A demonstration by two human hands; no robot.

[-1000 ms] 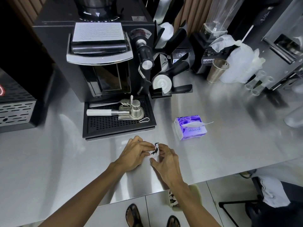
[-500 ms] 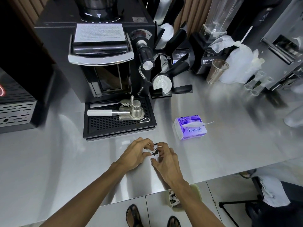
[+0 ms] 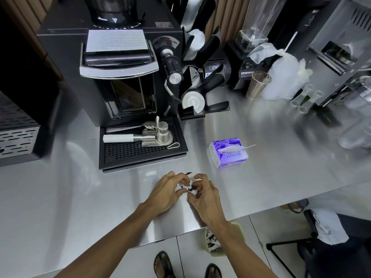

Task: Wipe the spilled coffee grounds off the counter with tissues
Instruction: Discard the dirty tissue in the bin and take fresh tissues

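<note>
Hands meet on counter (image 3: 80, 197) near front edge: left hand (image 3: 167, 192) and right hand (image 3: 204, 197), fingers curled, both pinch crumpled tissue (image 3: 187, 186) dark with coffee grounds (image 3: 191, 190). Tissue pack (image 3: 228, 155) lies apart, right.

This is a coffee shop work spot. The long counter (image 3: 281, 167) is shiny steel, like in a café kitchen. At the far left stands a big black coffee grinder (image 3: 124, 57). A metal coffee handle (image 3: 138, 137) lies on the black drip tray (image 3: 130, 155) in front of it. Right of the grinder is a black stand (image 3: 200, 109) that holds pressing tools. Farther right are a blender (image 3: 249, 71), a metal cup (image 3: 258, 85) and a big steel machine (image 3: 341, 47).
</note>
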